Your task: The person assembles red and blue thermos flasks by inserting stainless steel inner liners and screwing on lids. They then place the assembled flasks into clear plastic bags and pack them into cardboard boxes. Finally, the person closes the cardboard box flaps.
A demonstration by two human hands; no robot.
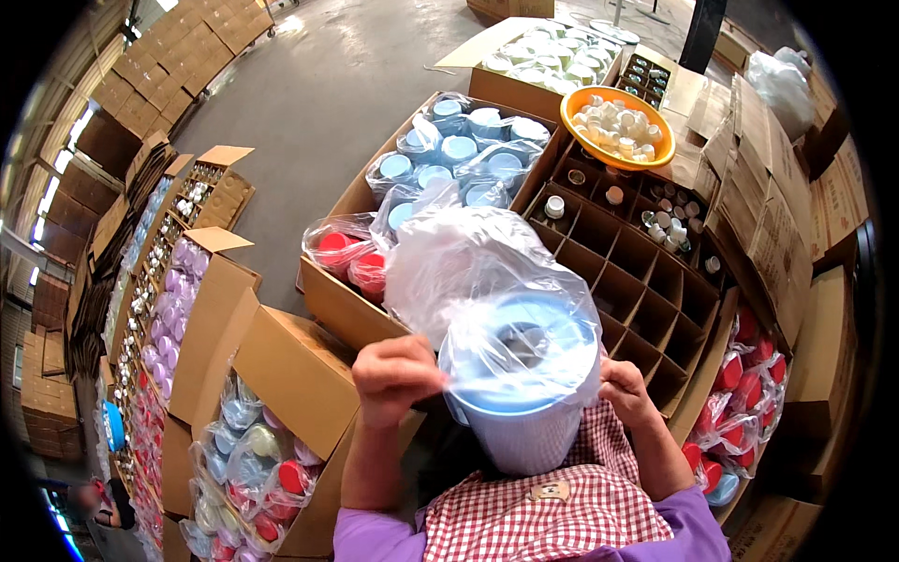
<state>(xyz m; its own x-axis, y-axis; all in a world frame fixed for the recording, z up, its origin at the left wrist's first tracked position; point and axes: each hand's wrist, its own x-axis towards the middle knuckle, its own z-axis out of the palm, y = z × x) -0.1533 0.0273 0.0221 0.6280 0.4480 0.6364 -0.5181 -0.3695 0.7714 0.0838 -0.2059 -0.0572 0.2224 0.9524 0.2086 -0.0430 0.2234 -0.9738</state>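
A pale blue plastic container (520, 440) with a wide, ring-shaped top stands upright close to my apron. A clear plastic bag (468, 248) covers its top and bunches up beyond it. My left hand (398, 375) is closed in a pinch on the bag at the container's left side. At the right side, my right hand (627, 389) grips the bag's edge against the container. Both thumbs are partly hidden. Just beyond the bag lies an open carton (346, 304) of bagged blue containers (459, 150), with red-topped ones (342, 248) in its near left corner.
A divided carton (623, 248) at right holds a few capped bottles. An orange basin (667, 150) of small caps rests at its far end. Cartons of bagged containers stand at lower left (300, 361) and right (721, 487). A person (117, 506) is at far left.
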